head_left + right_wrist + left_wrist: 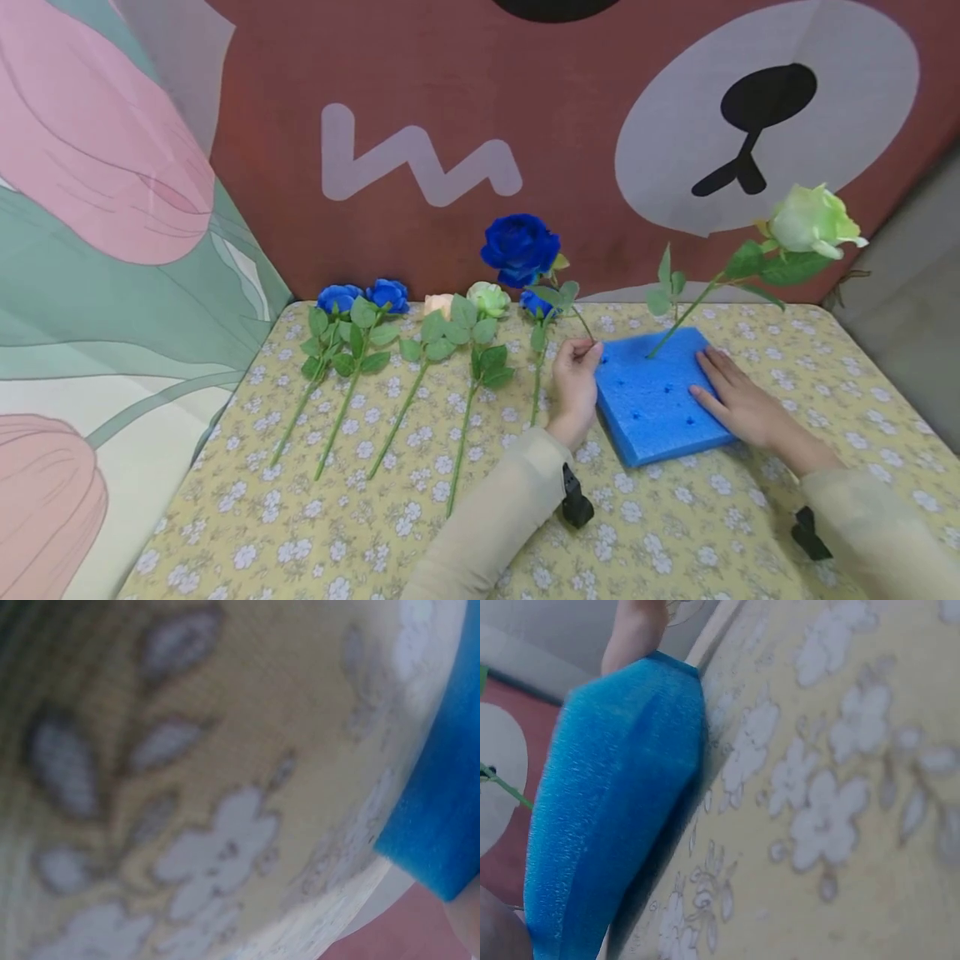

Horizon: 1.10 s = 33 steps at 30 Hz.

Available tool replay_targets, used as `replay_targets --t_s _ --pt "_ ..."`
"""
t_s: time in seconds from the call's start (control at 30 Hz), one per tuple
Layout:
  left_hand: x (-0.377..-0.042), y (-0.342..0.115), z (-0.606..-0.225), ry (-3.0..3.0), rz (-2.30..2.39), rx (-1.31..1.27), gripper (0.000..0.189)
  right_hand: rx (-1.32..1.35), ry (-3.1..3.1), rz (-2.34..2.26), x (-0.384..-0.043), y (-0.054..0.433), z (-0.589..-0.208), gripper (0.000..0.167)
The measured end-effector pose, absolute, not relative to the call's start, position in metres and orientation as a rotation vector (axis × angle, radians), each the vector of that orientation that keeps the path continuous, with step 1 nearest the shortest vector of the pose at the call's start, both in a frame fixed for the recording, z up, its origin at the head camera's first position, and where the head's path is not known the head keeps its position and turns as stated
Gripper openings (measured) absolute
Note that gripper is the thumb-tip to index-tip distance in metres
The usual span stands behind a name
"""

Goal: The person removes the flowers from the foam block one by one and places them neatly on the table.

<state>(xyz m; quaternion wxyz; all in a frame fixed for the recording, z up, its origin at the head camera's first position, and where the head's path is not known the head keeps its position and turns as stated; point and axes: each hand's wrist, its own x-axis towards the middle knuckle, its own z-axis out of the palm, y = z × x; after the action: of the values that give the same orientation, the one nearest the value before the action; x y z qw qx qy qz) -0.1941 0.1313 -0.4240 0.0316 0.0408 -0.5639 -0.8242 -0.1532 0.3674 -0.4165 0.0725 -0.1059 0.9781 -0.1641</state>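
A blue foam block (656, 429) with several small holes in its top lies on the table. In the head view, my left hand (576, 392) pinches the stem of a blue rose (521, 250) at the block's back left corner; the bloom leans left, and the stem's lower end is hidden by the fingers. My right hand (742, 400) rests on the block's right edge with fingers extended. A pale green rose (812, 221) stands in the block, tilted right. The left wrist view shows the side of the foam (622, 772); the right wrist view shows its corner (442, 825).
Left of the block several roses lie on the flowered tablecloth (255, 517), stems toward me: blue ones (387, 295), a peach one (438, 306) and a green one (488, 298). A brown wall (420, 75) with a printed bear stands behind the table.
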Motion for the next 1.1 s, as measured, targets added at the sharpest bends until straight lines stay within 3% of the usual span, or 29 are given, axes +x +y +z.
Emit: replay_targets --t_s 0.2,1.1 --pt "-0.1957 0.1320 -0.4201 -1.784 -2.444 -0.009 0.016 -0.306 2.928 -0.504 -0.1532 0.3684 -0.4143 0.072" --pt "-0.1978 0.1284 -0.4189 -1.805 -2.382 -0.047 0.014 -0.296 2.922 -0.463 -0.1537 0.3656 -0.4123 0.076"
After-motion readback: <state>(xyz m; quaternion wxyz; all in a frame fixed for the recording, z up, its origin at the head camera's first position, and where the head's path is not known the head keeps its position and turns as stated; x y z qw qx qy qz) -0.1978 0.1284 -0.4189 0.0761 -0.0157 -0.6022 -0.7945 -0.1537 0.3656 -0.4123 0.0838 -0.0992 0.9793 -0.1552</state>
